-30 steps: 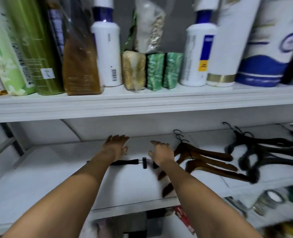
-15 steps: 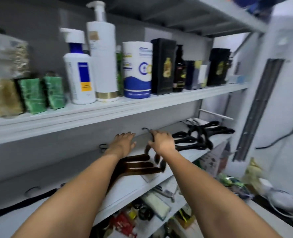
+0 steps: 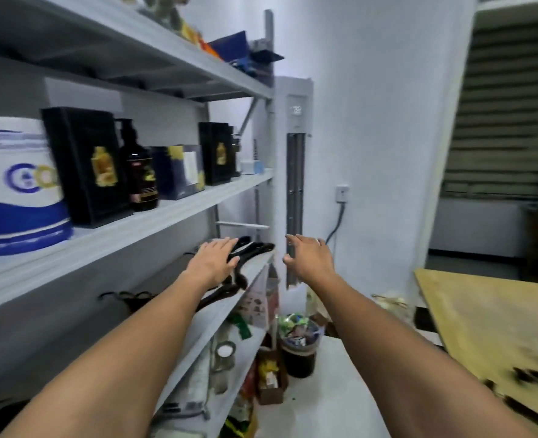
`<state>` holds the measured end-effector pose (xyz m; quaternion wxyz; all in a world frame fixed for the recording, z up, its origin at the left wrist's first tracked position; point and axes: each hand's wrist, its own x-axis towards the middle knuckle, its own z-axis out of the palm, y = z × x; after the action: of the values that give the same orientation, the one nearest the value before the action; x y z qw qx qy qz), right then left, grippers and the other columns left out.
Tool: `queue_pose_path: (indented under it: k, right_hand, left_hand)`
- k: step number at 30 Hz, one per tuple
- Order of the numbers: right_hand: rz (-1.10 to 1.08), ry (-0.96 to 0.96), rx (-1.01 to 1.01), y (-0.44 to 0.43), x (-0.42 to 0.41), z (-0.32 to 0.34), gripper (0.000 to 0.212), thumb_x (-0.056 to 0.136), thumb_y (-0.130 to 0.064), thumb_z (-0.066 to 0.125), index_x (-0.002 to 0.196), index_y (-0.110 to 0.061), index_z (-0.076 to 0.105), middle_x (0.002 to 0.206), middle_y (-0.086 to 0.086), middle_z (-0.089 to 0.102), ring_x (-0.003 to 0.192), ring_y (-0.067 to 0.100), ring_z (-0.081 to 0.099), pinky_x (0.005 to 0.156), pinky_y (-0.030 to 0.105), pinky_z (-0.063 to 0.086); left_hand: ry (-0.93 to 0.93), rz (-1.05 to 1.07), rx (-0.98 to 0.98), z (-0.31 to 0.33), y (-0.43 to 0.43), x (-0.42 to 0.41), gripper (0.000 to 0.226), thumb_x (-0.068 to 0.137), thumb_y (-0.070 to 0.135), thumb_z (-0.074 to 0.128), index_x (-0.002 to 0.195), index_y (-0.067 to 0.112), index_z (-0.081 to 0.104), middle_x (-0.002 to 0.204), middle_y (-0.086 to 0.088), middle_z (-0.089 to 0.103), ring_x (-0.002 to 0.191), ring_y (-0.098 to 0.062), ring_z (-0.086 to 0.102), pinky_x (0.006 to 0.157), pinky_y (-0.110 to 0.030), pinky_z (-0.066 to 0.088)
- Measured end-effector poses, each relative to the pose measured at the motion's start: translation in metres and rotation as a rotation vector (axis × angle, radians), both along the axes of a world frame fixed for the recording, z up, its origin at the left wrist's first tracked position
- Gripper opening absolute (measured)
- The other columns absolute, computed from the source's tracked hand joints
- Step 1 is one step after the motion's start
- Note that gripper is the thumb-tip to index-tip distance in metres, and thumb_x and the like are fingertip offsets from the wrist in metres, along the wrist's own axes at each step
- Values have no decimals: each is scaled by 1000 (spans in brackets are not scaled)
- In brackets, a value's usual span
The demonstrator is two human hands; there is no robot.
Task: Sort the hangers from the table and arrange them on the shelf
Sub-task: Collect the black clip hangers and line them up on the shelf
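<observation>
A pile of black hangers lies at the right end of the white shelf. My left hand hovers flat over them, fingers spread, holding nothing. Dark brown hangers lie just behind my left wrist, partly hidden by the forearm. My right hand is off the shelf's right end in the air, fingers apart and empty. At the far right stands a wooden table with blurred black hangers on its near corner.
The shelf above holds a blue-and-white tub, black boxes and a dark pump bottle. A tall white air conditioner stands beyond the shelf end. A dark bin full of wrappers sits on the floor beside the lower shelves.
The view has swung right, away from the shelf toward the table. Both hands have lifted off the hangers; my right hand has moved past the shelf's end.
</observation>
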<state>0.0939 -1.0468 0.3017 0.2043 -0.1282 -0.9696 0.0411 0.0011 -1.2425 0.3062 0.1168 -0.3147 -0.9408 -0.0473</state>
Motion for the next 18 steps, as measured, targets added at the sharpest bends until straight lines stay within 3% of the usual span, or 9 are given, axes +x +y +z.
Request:
queue_pose_path:
  k: [5,18]
  right_hand:
    - [-199,2,26,69,45,-8,53,92,-34,44,143,-21,39,138,3,52,124,24,50,108,40,29]
    - [-590,-111,-71,176,144,-69,59,94,-35,42,150,-22,26,149,2,41,133,23,42,114,41,21]
  left_hand:
    - [-24,-157,-25,-2,75,1,57,101,39,32,152,18,17,159,-2,18,145,-21,21,119,-39,17]
    - [-67,-489,-119,-63,239,48,58,102,39,29,153,19,10,159,-2,16,146,-21,17,120,-35,13]
